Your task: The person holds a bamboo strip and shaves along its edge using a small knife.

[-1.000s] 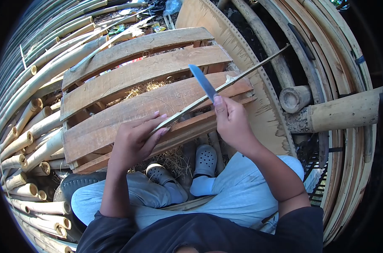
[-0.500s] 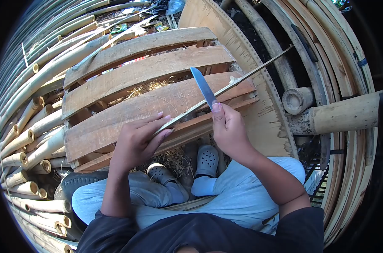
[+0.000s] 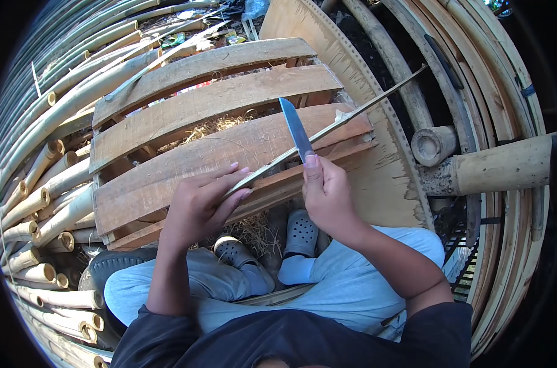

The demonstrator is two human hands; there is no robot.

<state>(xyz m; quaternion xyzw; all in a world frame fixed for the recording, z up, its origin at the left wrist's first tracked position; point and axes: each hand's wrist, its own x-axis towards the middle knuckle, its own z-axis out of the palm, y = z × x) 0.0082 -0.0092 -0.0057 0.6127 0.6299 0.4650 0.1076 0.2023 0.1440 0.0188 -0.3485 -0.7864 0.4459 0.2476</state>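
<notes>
My left hand (image 3: 206,201) pinches the near end of a thin bamboo strip (image 3: 367,105) between thumb and fingers. The strip slants up to the right, past the edge of a slatted wooden pallet (image 3: 186,168), and a pale curl of shaving clings to it. My right hand (image 3: 326,190) is wrapped round the handle of a knife (image 3: 295,127), the handle itself hidden in the fist. Its blade points up and crosses the strip, seemingly touching it, a little to the right of my left fingers.
Cut bamboo poles (image 3: 63,230) are stacked along the left. A curved plywood sheet (image 3: 376,178) leans by the pallet's right side. Long split strips (image 3: 499,80) and a thick bamboo pole (image 3: 505,165) lie at the right. My feet in clogs (image 3: 301,233) rest below the pallet.
My right hand and the knife have shifted slightly left and down along the strip, toward my left hand. The left hand and the strip look almost unmoved.
</notes>
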